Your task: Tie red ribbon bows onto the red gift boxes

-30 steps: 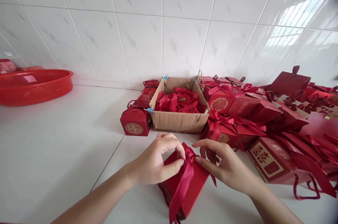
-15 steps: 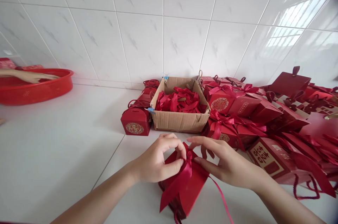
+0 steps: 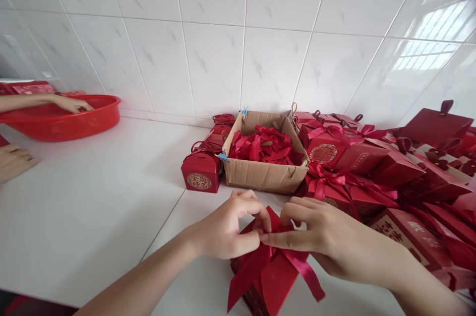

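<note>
A red gift box (image 3: 280, 284) rests on the white surface, turned at an angle between my hands. A glossy red ribbon (image 3: 243, 274) lies over its top, one tail hanging to the left and another to the right. My left hand (image 3: 238, 229) pinches the ribbon at the top with thumb and forefinger. From the right, my right hand (image 3: 316, 231) has its fingers closed on the ribbon beside it, and its thumb reaches my left fingertips. The knot area is hidden behind my fingers.
Behind stands a cardboard box (image 3: 264, 177) of red ribbons. Small red boxes (image 3: 201, 172) sit left of it, and ribboned boxes (image 3: 394, 162) pile up at right. At far left, another person's hand (image 3: 72, 104) reaches into a red basin (image 3: 74, 125); a second hand (image 3: 15, 162) is below.
My right hand has closed on the ribbon near my left fingertips. A wide ribbon tail now lies to the right. The view has shifted left, and more of the other person's hands shows.
</note>
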{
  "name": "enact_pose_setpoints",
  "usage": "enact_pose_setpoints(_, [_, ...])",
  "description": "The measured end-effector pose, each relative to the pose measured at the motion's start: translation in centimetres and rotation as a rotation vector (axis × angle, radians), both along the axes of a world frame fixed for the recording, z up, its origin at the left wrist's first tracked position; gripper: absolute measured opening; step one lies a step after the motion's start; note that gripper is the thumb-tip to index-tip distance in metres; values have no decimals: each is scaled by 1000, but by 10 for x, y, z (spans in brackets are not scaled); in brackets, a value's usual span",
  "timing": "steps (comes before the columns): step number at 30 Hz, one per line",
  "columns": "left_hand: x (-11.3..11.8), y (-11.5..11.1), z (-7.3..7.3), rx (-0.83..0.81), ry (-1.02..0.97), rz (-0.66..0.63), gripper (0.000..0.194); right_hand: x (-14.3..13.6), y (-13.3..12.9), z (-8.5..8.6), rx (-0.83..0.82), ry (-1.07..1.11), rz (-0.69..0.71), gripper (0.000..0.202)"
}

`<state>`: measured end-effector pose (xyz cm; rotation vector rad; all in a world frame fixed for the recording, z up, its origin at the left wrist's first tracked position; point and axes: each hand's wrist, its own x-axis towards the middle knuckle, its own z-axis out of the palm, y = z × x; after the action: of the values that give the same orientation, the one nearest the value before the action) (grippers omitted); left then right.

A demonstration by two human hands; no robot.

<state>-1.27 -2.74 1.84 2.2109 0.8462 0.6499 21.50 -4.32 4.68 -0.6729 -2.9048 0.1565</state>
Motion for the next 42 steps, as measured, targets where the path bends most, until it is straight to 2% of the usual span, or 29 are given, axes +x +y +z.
enact_pose_setpoints(4, [1, 2, 0, 9, 4, 3, 19, 1, -2, -3, 9, -42, -6, 70])
enact_pose_setpoints(9, [1, 5, -4, 22, 9, 146, 13, 3, -2, -6, -44, -104, 7, 78])
enact_pose_setpoints(11, [-1, 7, -4, 13, 15, 163, 12, 3, -1, -7, -49, -113, 14, 79])
enact_pose_setpoints(19, [-2, 8, 1, -24, -2, 22, 11, 4, 0, -7, -53, -68, 39, 69])
enact_pose_setpoints(25, [-4, 9, -2, -89, 61, 9, 9, 6, 1, -9, -47, -34, 37, 71])
enact_pose_setpoints(33, [2, 6, -6, -274, -81, -37, 22, 5, 1, -8, -127, -5, 36, 67])
enact_pose_setpoints(42, [1, 8, -5, -197, -103, -10, 21, 5, 0, -5, -125, -56, -1, 60])
